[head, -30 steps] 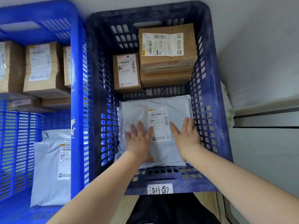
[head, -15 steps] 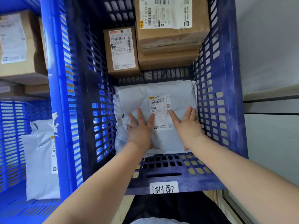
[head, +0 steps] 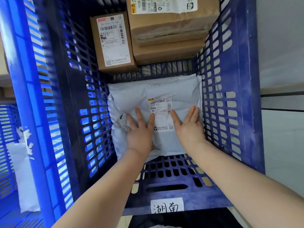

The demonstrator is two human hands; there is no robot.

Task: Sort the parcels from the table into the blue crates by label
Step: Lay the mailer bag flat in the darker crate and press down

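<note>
Both hands, left hand [head: 139,134] and right hand [head: 189,127], are pressing flat, fingers released, on a grey mailer [head: 148,94] lying in the dark blue crate [head: 233,122]. Its slack edge, bunching against the left wall, could likely snag when they lift away.

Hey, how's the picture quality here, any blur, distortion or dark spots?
Head view: wide-angle bend bows the crate walls outward; the mailer and both hands, left and right, are sharp and evenly lit; the label print is too small to read; the left edge is slightly smeared; the crate's left wall is in shadow.
</note>
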